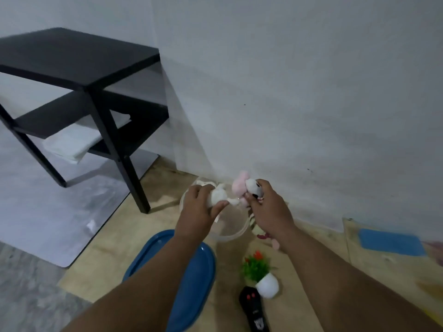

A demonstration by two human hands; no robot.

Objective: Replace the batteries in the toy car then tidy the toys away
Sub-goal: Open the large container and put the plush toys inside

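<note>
At nine to ten o'clock a black side table [79, 65] stands against the wall, a folded white cloth [72, 143] on its lower shelf; it plays no part here. Low at six o'clock a blue lid [199, 271] lies flat on the floor, just beside the clear plastic tub [236, 232] it seems to belong to. The left hand [199, 209] hovers over the tub's mouth, its grip clenched around a white plush toy [218, 196]. Just to the right, the right hand [268, 207] has its grip wrapped around a pink plush toy [241, 185] and a black-and-white plush toy [254, 188] together, with something striped dangling beneath the wrist. At five o'clock a small potted plant [260, 274] lies tipped on the floor, touching or nearly touching a black remote control [254, 310]. The toy car itself is out of view.

This looks like the tidying stage. To do it well, lower each handful inside the rim before letting go, left first, so nothing bounces out. Push the soft toys down to leave room, then gather the remote. Keep the lid clear until all is in.
</note>
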